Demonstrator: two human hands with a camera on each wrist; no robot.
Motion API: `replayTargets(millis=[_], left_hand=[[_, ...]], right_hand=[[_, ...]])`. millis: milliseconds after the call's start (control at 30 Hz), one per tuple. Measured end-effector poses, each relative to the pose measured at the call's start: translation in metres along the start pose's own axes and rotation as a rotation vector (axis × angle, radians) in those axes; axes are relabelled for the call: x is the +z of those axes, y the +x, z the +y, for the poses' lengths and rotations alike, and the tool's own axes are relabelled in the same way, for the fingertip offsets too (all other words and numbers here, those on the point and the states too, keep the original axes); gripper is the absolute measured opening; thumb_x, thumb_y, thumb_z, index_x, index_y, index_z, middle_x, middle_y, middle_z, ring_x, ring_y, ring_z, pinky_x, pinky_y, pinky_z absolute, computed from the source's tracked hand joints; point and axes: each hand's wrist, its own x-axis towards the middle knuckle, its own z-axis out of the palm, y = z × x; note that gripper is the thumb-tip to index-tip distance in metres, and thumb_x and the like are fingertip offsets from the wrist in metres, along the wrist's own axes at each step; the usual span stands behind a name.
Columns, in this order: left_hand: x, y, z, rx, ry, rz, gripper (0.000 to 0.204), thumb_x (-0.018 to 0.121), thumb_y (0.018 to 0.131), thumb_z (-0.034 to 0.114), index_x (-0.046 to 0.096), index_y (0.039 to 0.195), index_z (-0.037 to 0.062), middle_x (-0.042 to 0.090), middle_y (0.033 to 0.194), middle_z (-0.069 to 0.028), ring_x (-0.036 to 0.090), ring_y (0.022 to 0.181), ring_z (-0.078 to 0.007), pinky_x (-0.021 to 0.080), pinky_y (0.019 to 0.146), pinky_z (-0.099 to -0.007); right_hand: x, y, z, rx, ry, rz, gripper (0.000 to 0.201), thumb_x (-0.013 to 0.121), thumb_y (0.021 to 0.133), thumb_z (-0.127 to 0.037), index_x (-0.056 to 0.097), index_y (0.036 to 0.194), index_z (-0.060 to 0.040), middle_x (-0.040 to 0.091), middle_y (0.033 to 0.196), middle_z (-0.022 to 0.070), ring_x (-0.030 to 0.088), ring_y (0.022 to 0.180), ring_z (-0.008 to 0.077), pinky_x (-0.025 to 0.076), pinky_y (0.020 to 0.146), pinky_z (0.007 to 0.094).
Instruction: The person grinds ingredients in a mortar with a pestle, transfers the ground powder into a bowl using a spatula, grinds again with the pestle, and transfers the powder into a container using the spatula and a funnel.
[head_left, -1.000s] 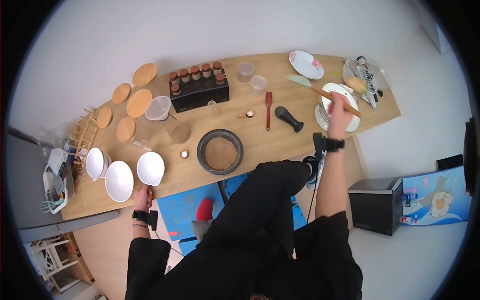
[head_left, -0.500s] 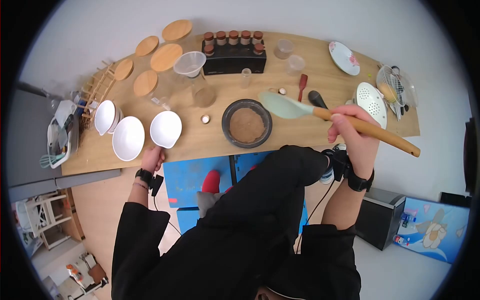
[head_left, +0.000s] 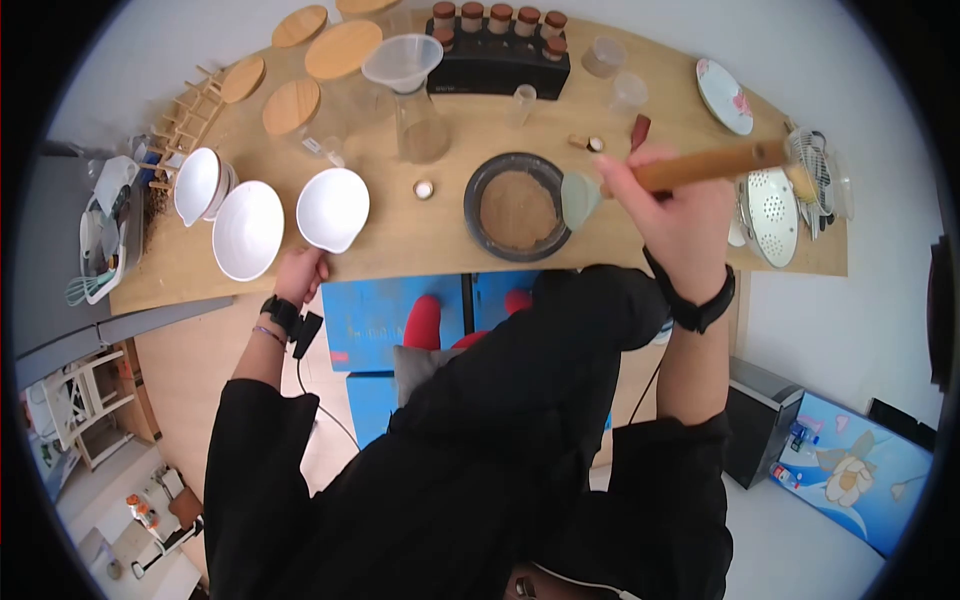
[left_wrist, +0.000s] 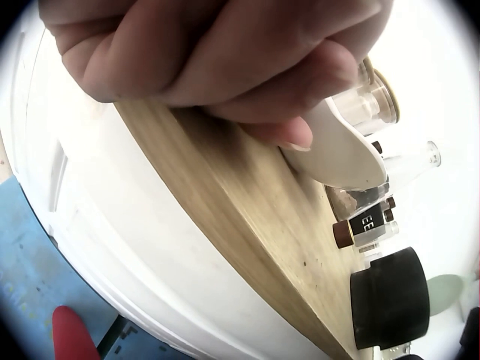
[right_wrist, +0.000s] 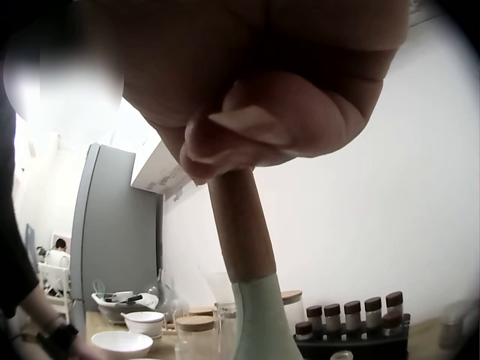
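My right hand [head_left: 680, 210] grips the wooden handle of a spatula [head_left: 715, 166] with a pale green head. In the head view that head overlaps the right rim of a round black pan [head_left: 480, 228], which contains a flat brown layer [head_left: 520, 208]. The right wrist view shows fingers curled round the handle, the green head [right_wrist: 262, 315] pointing down. My left hand [head_left: 300, 275] rests at the table's front edge, fingers loosely curled, close by the spout of a white bowl [head_left: 333, 208]. Nothing shows in its grasp in the left wrist view.
Two more white bowl spots lie left: a wide bowl [head_left: 248, 230] and a stack [head_left: 200, 187]. A small white-filled cup [head_left: 424, 189] sits left of the pan. Behind stand a funnel [head_left: 402, 62] on a flask and a black spice rack [head_left: 490, 70]. A white colander [head_left: 772, 215] is at right.
My right hand has brought the spatula from beside the colander leftward to the pan, its head now lower by the rim. The head view has shifted; my left hand stays by the bowl.
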Motion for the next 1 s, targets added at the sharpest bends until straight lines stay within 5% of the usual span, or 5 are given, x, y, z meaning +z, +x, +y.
replayTargets(millis=[467,567,633,833,1000], left_hand=[[0.005,-0.007,0.009,-0.023,-0.022,0.021,0.044,0.053,0.094,0.030,0.052,0.057,0.0056,0.039,0.039,-0.0004,0.032,0.025,-0.0106,0.022,0.025,-0.0255],[0.002,-0.006,0.005,-0.022,-0.026,0.025,0.045,0.052,0.094,0.031,0.052,0.057,0.0052,0.039,0.039,-0.0007,0.032,0.026,-0.0107,0.022,0.025,-0.0256],[0.002,-0.004,0.004,-0.013,-0.022,0.012,0.050,0.055,0.094,0.037,0.055,0.057,0.0028,0.040,0.039,-0.0023,0.032,0.026,-0.0116,0.023,0.026,-0.0263],[0.002,-0.003,0.004,-0.032,-0.017,0.024,0.051,0.055,0.093,0.038,0.055,0.056,0.0023,0.040,0.039,-0.0032,0.032,0.026,-0.0123,0.023,0.026,-0.0268],[0.003,-0.003,0.003,-0.018,-0.034,0.020,0.052,0.056,0.093,0.038,0.055,0.056,0.0021,0.040,0.039,-0.0031,0.031,0.025,-0.0126,0.023,0.026,-0.0270]], right_hand=[[0.037,0.015,0.001,-0.065,-0.108,-0.083,0.024,0.071,0.089,-0.018,0.059,0.071,-0.0067,0.052,0.050,0.0007,0.050,0.042,0.0163,0.038,0.046,0.0297],[0.052,0.003,0.015,0.067,0.005,-0.101,0.022,0.071,0.089,-0.017,0.061,0.074,-0.0052,0.052,0.051,0.0003,0.050,0.045,0.0121,0.038,0.048,0.0279],[0.056,-0.004,0.017,0.249,0.234,-0.006,0.024,0.071,0.088,-0.020,0.062,0.075,-0.0027,0.060,0.055,0.0048,0.056,0.046,0.0167,0.043,0.047,0.0283],[0.033,-0.015,0.014,0.315,0.259,0.077,0.019,0.072,0.088,-0.016,0.064,0.077,-0.0041,0.061,0.057,0.0023,0.050,0.048,0.0068,0.038,0.048,0.0236],[0.011,-0.009,0.001,0.238,0.168,0.132,0.016,0.074,0.087,-0.014,0.064,0.076,-0.0069,0.059,0.057,0.0002,0.049,0.047,0.0073,0.038,0.048,0.0239]])
